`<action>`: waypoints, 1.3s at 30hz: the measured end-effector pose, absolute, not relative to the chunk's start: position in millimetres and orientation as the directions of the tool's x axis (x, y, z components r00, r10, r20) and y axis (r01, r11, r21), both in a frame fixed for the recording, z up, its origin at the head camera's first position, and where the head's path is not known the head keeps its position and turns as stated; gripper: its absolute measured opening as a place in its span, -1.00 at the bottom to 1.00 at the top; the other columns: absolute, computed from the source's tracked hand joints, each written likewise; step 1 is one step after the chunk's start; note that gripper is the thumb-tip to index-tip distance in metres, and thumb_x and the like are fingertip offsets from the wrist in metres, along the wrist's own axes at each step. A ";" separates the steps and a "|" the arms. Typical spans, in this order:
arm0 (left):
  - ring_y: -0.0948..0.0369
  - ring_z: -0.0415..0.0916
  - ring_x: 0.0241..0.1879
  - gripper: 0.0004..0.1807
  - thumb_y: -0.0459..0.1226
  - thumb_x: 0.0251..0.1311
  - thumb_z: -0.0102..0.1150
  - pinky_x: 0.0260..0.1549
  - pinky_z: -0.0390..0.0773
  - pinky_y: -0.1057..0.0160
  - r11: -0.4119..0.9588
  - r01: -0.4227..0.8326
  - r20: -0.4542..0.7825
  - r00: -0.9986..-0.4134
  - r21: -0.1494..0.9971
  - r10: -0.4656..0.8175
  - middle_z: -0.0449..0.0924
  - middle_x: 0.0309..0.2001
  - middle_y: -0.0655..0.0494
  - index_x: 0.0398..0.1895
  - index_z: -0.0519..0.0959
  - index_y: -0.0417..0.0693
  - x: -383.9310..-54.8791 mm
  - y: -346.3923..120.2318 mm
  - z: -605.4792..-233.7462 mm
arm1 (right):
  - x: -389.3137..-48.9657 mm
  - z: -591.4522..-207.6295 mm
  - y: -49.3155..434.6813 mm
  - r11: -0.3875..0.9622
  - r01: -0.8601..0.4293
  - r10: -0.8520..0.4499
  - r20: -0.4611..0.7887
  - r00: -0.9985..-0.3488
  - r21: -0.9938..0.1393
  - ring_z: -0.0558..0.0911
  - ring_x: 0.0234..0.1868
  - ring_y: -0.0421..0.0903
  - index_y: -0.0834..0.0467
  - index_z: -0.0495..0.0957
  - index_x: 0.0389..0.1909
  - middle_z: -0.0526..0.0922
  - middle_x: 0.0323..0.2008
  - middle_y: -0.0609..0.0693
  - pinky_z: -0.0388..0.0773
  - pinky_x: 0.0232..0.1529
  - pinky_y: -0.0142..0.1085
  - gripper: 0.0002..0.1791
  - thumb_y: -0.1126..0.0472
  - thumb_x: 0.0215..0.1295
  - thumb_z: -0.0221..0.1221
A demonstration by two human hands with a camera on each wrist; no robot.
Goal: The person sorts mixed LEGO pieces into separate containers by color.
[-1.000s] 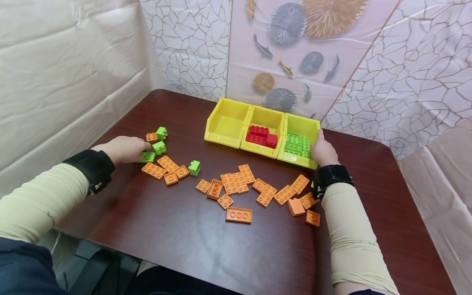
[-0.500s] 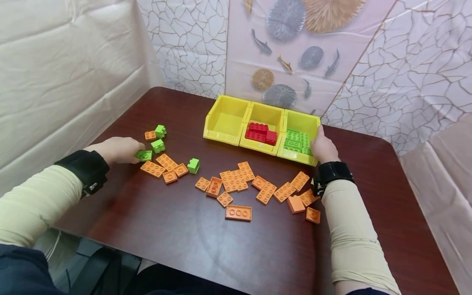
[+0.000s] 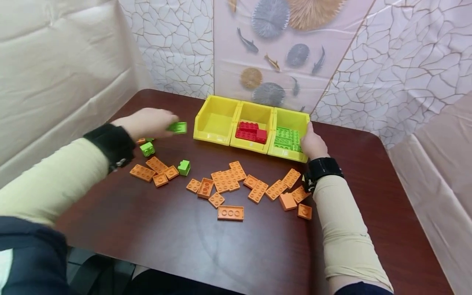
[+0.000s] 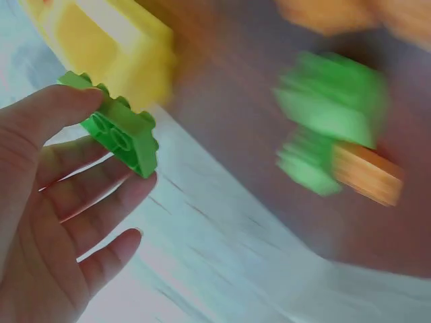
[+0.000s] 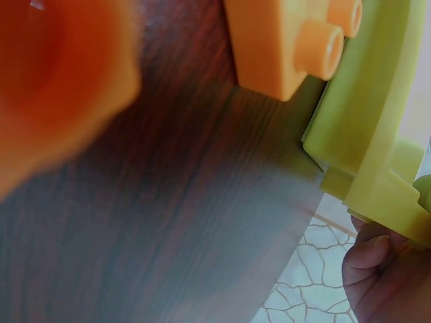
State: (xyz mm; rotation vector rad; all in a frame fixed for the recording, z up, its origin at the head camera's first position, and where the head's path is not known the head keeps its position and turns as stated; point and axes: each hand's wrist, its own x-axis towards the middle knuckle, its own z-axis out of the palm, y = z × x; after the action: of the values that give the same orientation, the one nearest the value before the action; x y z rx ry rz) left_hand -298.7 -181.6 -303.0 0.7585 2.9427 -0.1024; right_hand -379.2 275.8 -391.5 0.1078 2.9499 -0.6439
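My left hand (image 3: 153,123) pinches a green toy building brick (image 3: 179,128) above the table's left part. In the left wrist view, the thumb presses the studded side of this brick (image 4: 124,134), and its hollow underside shows. At the far right, my right hand (image 3: 314,143) grips the right side wall of the yellow bin (image 3: 287,154) that contains green bricks (image 3: 289,137). The right wrist view shows curled fingers (image 5: 370,259) at that bin's edge (image 5: 367,195).
Red bricks (image 3: 250,132) lie in the middle bin (image 3: 248,145), beside the left bin (image 3: 212,138). Loose orange bricks (image 3: 225,181) spread across the table (image 3: 166,229). Green bricks (image 3: 147,149) stand at the left, with another green brick (image 3: 184,167) nearer the middle.
The left hand has picked up the flat-lying green brick and moved up and right with it toward the bins. The right hand stays at the right bin. The head view has shifted slightly.
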 end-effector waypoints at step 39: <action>0.04 0.29 0.13 -0.63 -0.28 0.43 -0.26 0.14 0.12 -0.07 0.874 0.468 -0.060 -0.884 -0.130 0.464 0.49 0.10 0.09 0.05 0.57 0.12 -442.6 146.5 -371.0 | -372.7 -387.9 276.4 0.917 0.145 0.116 -0.100 -0.988 -0.372 0.46 -0.41 0.07 -0.04 -0.42 0.46 0.50 -0.32 0.18 0.34 -0.34 -0.15 -0.33 0.15 0.47 -0.31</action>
State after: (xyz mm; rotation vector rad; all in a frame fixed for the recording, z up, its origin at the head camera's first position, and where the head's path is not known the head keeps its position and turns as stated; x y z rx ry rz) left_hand -442.6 146.5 -371.0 0.7496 3.0149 -0.2195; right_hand -372.7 276.4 -387.9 0.2048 3.0009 -0.5920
